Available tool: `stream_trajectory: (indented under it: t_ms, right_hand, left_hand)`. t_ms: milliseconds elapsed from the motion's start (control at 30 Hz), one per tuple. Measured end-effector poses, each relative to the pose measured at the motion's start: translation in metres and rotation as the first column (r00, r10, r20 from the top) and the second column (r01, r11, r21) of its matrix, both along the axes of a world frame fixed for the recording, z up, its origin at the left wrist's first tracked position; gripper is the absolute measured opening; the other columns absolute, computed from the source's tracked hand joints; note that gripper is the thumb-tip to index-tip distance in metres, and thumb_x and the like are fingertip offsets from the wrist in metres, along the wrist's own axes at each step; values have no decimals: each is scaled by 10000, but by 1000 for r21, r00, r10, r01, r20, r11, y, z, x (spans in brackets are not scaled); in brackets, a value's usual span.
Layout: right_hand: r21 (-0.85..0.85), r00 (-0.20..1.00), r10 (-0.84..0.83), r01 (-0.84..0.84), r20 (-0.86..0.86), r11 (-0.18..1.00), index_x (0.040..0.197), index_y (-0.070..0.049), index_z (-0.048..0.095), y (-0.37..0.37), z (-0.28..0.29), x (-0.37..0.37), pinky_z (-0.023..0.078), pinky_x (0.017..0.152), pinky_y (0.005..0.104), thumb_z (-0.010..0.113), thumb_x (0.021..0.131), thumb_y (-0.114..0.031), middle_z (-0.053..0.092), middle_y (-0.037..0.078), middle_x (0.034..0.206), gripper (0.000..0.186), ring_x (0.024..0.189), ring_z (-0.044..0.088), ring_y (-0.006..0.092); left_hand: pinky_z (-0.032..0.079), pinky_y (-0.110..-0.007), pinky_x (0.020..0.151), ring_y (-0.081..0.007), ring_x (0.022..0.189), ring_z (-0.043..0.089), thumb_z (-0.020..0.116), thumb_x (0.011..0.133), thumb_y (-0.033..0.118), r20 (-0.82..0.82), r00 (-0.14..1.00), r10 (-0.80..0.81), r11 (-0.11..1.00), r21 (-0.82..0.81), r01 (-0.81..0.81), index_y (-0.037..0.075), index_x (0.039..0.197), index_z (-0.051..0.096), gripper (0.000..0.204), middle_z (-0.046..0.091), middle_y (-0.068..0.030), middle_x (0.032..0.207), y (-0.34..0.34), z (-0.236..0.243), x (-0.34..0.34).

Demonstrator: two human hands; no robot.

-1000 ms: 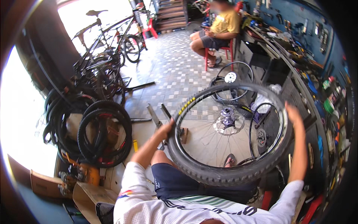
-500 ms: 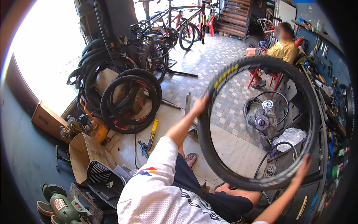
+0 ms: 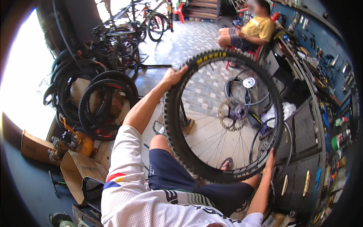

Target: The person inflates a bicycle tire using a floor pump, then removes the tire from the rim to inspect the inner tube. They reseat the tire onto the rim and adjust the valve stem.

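Observation:
I hold up a bicycle wheel with a knobby black tyre (image 3: pixel 174 145) and yellow lettering, tilted in front of me. Thin spokes run to its purplish hub (image 3: pixel 239 112), which carries a brake disc (image 3: pixel 225 115). My left hand (image 3: pixel 176 76) grips the tyre at its upper left, fingers closed round the edge. At the lower right, my right hand (image 3: pixel 269 162) is closed on the tyre's outer side, its fingers partly hidden. Through the spokes, a silver disc (image 3: pixel 248 82) and dark hoops show on the floor beyond. One of my sandalled feet is visible through the wheel.
Several tyres and wheels (image 3: pixel 85 98) lean at the left, beside an orange compressor (image 3: pixel 81 143) and a cardboard box (image 3: pixel 81 170). Bicycles (image 3: pixel 124 34) stand at the back. A person in a yellow shirt (image 3: pixel 257 30) sits far right. Dark drawers (image 3: pixel 302 132) and a tool wall (image 3: pixel 302 22) line the right.
The wheel has moved left in view and turned more face-on, with its spokes now sharper. Both hands still hold the tyre. The whole view has shifted toward the right side of the room.

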State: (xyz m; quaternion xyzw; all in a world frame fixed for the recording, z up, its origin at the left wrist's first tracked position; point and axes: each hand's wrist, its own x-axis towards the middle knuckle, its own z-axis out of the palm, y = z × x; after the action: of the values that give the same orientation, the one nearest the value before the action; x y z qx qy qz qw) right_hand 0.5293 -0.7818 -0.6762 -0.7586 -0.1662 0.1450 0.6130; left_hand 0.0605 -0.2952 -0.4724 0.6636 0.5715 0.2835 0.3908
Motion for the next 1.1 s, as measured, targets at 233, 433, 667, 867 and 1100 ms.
stream_trajectory:
  t_ms: [233,433,667,867,1100]
  right_hand:
    - [121,746,-204,165,634,979,1523,66,425,-8,250,32,362,1158,374,648,1017,-439,500,232,1522,749,1389,496,299]
    - [-61,358,98,-114,929,992,1488,-34,526,76,375,-68,418,1115,336,790,925,-363,615,157,1442,704,1300,587,206]
    - [-608,321,551,108,770,787,1502,-378,522,219,127,-72,535,949,507,747,795,-685,665,218,1156,803,1084,663,387]
    - [-459,388,426,-9,817,888,1440,-260,606,249,317,-98,546,928,445,784,819,-532,717,253,1135,701,1076,699,384]
    - [-524,320,482,55,816,850,1496,-434,515,243,116,-57,557,826,463,705,776,-747,649,162,983,808,950,675,346]
  left_hand:
    - [514,-324,700,-164,759,635,565,955,723,712,700,54,967,-211,140,-15,1075,707,761,686,-69,855,-2,-118,72]
    - [505,-478,984,-297,1216,632,538,970,706,335,923,-190,853,-408,324,127,1501,505,786,598,-159,1409,-56,-195,110]
    - [556,-374,839,-239,1048,697,455,1058,601,559,808,-184,709,-494,503,41,1344,624,651,691,-121,1257,-132,-232,18]
    - [553,-331,832,-207,1013,701,389,1088,572,561,827,-39,861,-401,313,28,1363,584,640,719,-102,1182,-128,-179,-71]
    - [557,-310,814,-181,974,706,434,1095,518,613,768,-185,878,-247,409,5,1296,624,582,718,-108,1146,-122,-146,-37]
